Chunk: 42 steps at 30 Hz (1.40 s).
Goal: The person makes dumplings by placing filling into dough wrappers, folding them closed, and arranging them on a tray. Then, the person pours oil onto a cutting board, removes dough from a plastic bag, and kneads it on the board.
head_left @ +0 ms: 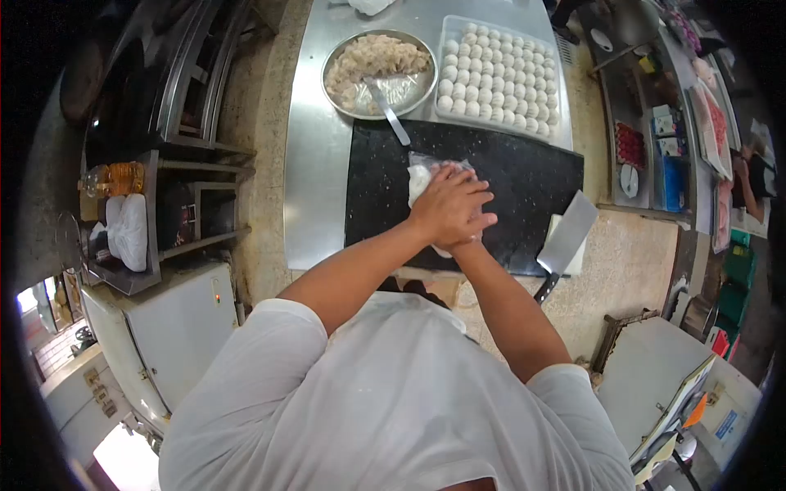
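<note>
My left hand [446, 204] lies on top of my right hand [468, 236], its fingers stretched out and spread. Most of my right hand, with its fingers, is hidden beneath. Both hands press down over a white lump of dough [418, 182], which shows at their left side. Clear plastic [425, 159] sticks out past the fingers. All of this rests on a black speckled board [381, 192]. Just beyond, a spatula [387, 113] leans from a round metal pan [327, 92] of pale, lumpy filling [377, 59].
A clear tray [499, 124] of white dough balls [498, 78] in rows stands behind the board on the steel table [315, 180]. A cleaver [569, 233] lies at the board's right edge, handle toward me. Shelves [196, 164] stand at left. A person's arm [745, 176] shows far right.
</note>
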### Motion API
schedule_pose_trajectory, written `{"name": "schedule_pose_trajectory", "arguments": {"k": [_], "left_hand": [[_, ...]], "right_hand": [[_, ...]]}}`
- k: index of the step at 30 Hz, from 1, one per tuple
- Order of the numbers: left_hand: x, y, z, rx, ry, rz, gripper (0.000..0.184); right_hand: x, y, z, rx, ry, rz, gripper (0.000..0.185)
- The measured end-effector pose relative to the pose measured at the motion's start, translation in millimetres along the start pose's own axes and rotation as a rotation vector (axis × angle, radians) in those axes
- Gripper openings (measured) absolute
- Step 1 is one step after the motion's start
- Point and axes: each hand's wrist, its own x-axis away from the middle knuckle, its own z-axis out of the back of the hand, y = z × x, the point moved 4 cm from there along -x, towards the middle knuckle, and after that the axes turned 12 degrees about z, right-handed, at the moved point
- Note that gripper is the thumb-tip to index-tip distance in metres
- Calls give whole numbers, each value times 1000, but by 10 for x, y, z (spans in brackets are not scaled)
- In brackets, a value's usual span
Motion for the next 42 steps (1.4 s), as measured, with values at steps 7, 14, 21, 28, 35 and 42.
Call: {"name": "schedule_pose_trajectory", "arguments": {"k": [7, 14, 21, 28, 35, 42], "left_hand": [[-332, -59, -21, 104, -26, -157, 53], [-317, -100, -1, 164, 11, -244, 50], [449, -1345, 459, 1302, 200, 716, 41], [47, -2354, 1045, 1744, 268, 1025, 59], [-394, -2652, 1138, 1973, 349, 992, 65], [-143, -2330, 1597, 1300, 522, 811, 38]], "right_hand": [[-141, 224, -67, -35, -16, -69, 66], [-215, 158, 51, 0, -29, -149, 67], [-214, 192, 83, -13, -6, -242, 70], [-394, 473, 913, -457, -272, -145, 64], [-529, 306, 1317, -193, -200, -185, 41], [-530, 203, 612, -239, 45, -370, 53]]}}
